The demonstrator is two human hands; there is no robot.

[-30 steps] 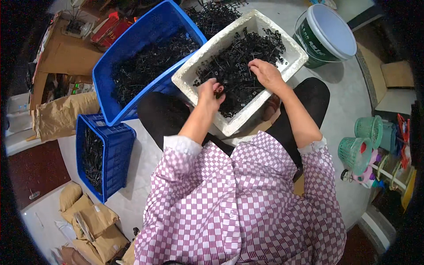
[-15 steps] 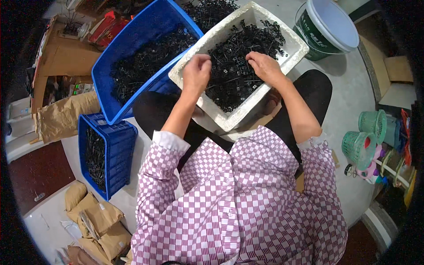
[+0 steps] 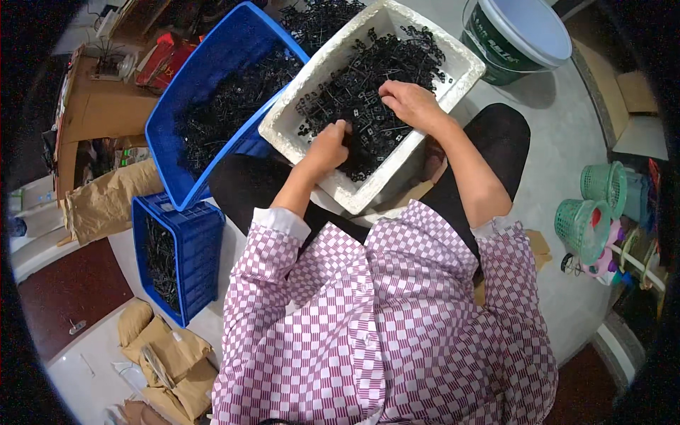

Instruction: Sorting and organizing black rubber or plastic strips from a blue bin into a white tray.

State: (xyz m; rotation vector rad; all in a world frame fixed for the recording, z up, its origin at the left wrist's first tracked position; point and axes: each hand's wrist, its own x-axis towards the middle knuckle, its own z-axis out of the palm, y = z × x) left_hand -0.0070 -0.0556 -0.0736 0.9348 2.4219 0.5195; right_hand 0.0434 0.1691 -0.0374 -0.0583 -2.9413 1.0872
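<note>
A white foam box rests across my lap, holding a heap of small black parts, some with thin stems and square ends with holes. Low in the box, by its near left wall, my left hand has its fingers curled together at the parts; whatever is between them is hidden. My right hand reaches over the right wall, thumb and fingers pinched just above the heap. Anything in that pinch is too small to make out.
A large blue tub of black parts tilts against the box's left side. Below it stands a smaller blue crate. A green bucket is at the far right, green baskets at the right, brown paper packages at the lower left.
My left hand has moved from the box's left rim down and right, to the parts inside. My right hand has shifted slightly left. The whole view has moved a little.
</note>
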